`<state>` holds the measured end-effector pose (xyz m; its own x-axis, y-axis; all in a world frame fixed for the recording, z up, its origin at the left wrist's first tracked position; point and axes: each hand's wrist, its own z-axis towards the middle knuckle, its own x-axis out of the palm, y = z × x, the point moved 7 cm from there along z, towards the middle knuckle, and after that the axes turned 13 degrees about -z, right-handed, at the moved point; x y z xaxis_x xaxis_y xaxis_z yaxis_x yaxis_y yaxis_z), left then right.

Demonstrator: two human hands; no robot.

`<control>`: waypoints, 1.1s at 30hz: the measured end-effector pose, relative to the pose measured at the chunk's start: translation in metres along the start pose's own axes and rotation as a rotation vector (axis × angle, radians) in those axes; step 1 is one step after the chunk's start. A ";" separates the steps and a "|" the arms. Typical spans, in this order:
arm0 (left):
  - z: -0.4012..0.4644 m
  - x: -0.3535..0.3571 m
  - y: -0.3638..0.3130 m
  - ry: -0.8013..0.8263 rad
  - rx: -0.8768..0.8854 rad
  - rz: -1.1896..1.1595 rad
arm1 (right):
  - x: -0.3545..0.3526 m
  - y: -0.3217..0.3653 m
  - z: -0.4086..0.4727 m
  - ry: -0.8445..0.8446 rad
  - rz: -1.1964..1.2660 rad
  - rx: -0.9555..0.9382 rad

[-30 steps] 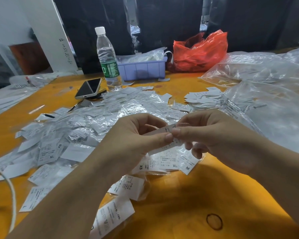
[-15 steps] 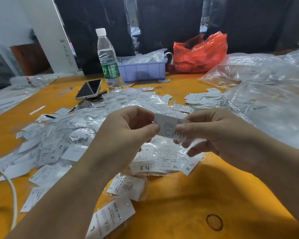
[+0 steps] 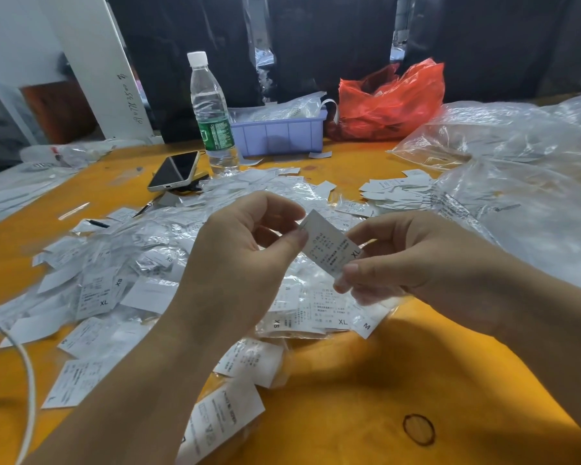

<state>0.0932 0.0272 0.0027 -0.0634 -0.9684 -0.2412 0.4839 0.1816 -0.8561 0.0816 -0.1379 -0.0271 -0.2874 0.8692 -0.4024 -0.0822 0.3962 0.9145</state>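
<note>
left hand (image 3: 245, 250) and right hand (image 3: 416, 260) pinching XL label (image 3: 329, 245), small print blurred

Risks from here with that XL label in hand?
1. The left hand and right hand pinch the XL label only at its ends. A slip could drop it into the mixed pile of labels beneath (XS, XL, M), where it would be hard to find.
2. Pulling the ends apart might crease or tear it.
</note>
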 end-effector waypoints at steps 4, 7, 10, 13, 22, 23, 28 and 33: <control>0.000 0.004 0.001 0.027 0.009 0.002 | 0.001 0.003 -0.001 -0.011 -0.101 -0.080; 0.000 0.006 0.003 0.047 0.001 -0.023 | 0.005 0.004 0.000 0.002 -0.107 -0.119; -0.001 0.010 0.004 0.082 -0.021 -0.070 | 0.007 0.006 -0.001 0.009 -0.090 -0.137; -0.002 0.014 0.007 0.112 -0.070 -0.157 | 0.006 0.006 -0.002 0.005 -0.092 -0.135; -0.003 0.019 0.009 0.151 -0.120 -0.194 | 0.003 0.008 -0.002 -0.015 0.007 -0.121; -0.003 0.020 0.006 0.161 -0.101 -0.177 | 0.004 0.008 -0.002 -0.018 -0.003 -0.124; -0.005 0.022 0.000 0.172 -0.032 -0.068 | 0.004 0.007 0.000 -0.048 0.002 -0.134; -0.007 0.024 0.009 0.215 -0.157 -0.044 | -0.004 0.011 -0.002 -0.145 0.023 -0.166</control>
<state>0.0898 0.0072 -0.0138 -0.2732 -0.9205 -0.2794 0.3362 0.1808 -0.9243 0.0796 -0.1379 -0.0148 -0.1517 0.9156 -0.3724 -0.2369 0.3321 0.9130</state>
